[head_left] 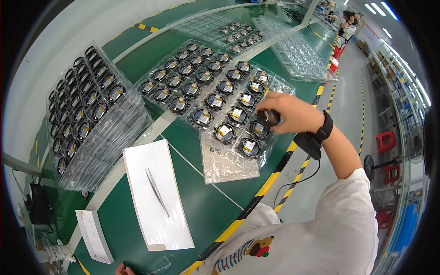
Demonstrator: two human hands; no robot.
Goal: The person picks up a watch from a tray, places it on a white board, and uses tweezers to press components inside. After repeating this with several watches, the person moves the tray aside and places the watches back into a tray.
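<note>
My right hand (293, 112) reaches over the right side of a clear plastic tray (208, 133). Its fingers are closed on a dark round component (268, 118), tilted and partly hidden by the hand. Around it in the tray sit several round black components with pale labels, such as one labelled component (250, 147) near the front corner. My left hand (124, 269) shows only fingertips at the lower edge, beside the green table; whether it holds anything is cut off. Metal tweezers (157, 192) lie on a white sheet (142, 183) left of the tray.
A tall stack of clear trays (114, 137) with round components stands at the left. A narrow white box (94, 236) lies at the lower left. Further clear trays (298, 50) lie at the back. Yellow-black tape (268, 184) marks the table's edge. Another person (347, 30) stands far off.
</note>
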